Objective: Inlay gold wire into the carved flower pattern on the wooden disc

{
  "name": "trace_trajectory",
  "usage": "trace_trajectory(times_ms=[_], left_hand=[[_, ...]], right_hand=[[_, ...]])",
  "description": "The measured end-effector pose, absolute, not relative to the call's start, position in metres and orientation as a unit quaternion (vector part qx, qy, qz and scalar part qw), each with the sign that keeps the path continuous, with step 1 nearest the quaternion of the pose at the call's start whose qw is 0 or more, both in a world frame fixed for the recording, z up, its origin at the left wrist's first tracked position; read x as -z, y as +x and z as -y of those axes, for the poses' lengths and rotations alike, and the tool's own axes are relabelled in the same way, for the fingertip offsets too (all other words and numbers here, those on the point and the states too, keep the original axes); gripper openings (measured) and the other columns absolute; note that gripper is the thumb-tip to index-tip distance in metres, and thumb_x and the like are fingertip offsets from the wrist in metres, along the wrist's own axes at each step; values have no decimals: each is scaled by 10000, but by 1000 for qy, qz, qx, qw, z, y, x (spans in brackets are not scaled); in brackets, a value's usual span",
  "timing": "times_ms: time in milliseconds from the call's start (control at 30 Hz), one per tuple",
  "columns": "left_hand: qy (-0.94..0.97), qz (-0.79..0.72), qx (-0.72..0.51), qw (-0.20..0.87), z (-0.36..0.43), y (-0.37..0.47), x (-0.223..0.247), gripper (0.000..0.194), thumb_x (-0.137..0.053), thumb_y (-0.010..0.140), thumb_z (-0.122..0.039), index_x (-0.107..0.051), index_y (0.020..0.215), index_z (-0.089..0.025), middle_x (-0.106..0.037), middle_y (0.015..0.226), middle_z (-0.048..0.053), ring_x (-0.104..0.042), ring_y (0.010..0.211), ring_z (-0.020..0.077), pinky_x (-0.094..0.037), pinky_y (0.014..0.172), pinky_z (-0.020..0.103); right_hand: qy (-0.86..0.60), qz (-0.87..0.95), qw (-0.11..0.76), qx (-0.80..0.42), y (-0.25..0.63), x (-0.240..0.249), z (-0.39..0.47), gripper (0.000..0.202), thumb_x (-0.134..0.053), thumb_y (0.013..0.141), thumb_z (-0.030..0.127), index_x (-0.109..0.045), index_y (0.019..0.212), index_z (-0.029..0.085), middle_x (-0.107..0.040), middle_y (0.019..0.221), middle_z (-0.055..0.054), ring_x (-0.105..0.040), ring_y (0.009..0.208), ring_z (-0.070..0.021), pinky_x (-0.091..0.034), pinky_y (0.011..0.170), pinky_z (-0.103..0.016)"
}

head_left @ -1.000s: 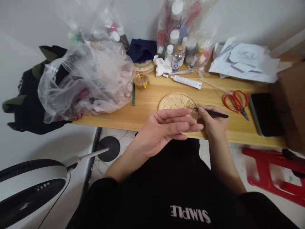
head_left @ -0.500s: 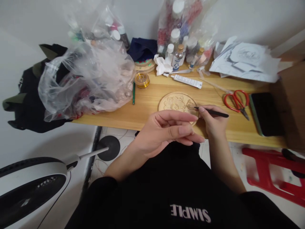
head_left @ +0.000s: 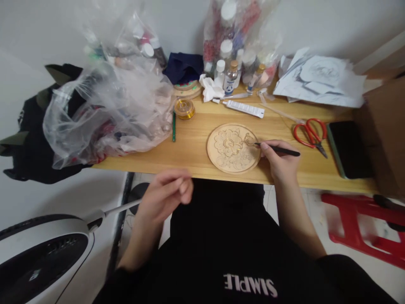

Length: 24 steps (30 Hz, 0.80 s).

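My right hand (head_left: 280, 162) is closed round slim black tweezers (head_left: 281, 150). Their tip touches or hovers just over the right part of a round wooden disc (head_left: 218, 162). Flower outlines cover the disc, some traced in thin gold wire. Away from the disc, in front of the table edge, is my left hand (head_left: 167, 192). Its fingers are curled and thumb and fingertips press together; the hand is slightly blurred, and whether something small is between them I cannot make out.
Behind the disc lie a white tube (head_left: 243, 108), a spool of gold wire (head_left: 184, 109) and a green pencil (head_left: 174, 126). Red-handled scissors (head_left: 311, 133) and a phone (head_left: 349, 150) are at the right. A plastic bag (head_left: 126, 114) stands left; a fan (head_left: 44, 253) is below.
My left hand has moved left and down from in front of the disc, its fingers curling in. The whole disc now shows. My right hand keeps the tweezers at nearly the same spot.
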<state>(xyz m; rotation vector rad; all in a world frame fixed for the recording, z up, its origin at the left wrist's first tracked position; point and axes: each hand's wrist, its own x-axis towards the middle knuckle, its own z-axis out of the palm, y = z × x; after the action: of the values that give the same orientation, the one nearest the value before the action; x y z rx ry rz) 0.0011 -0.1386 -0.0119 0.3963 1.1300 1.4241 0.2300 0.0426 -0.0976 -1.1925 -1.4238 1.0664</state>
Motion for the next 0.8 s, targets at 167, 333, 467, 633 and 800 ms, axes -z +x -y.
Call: trace_trajectory(times_ms=[167,333,467,633,800], left_hand=[[157,-616,-565,526,217,-46,62,336,-808,726,-487,-697,885,-213,-358,514,-87,-344,429,42,-352,460,184],[151,-770,-412,463,246,-64,145,277,-634,936,-420,-627,975,-146,-591,774,-19,-551,616,86,-491,568,218],[175,-827,-287,450,253,-62,189,315,-623,951,-375,-604,1198,-180,-625,1191,74,-639,1036,204,-565,876,383],[214,-845,-219,438,271,-71,204,363,-637,941,-382,-591,1233,-171,-611,1230,80,-626,1092,231,-555,912,420],[245,-816,-276,446,278,-92,213,343,-655,930,-384,-604,1205,-187,-623,1187,63,-636,1071,228,-563,872,378]], right_hand=[[-489,577,478,-446,228,97,-44,173,-840,655,385,-749,708,247,-722,701,-10,-666,642,-168,-570,685,-346],[-487,579,480,-445,226,98,-44,189,-844,650,412,-743,704,261,-733,722,-14,-688,690,-187,-577,676,-347],[-486,583,483,-437,227,96,-43,199,-834,660,407,-739,705,237,-733,712,-10,-691,678,-174,-581,666,-325],[-477,588,483,-439,227,94,-43,177,-818,681,380,-746,720,224,-740,723,-16,-697,683,-167,-585,658,-308],[-454,595,481,-456,226,94,-42,164,-818,682,360,-766,773,234,-762,791,-23,-714,743,-171,-604,730,-334]])
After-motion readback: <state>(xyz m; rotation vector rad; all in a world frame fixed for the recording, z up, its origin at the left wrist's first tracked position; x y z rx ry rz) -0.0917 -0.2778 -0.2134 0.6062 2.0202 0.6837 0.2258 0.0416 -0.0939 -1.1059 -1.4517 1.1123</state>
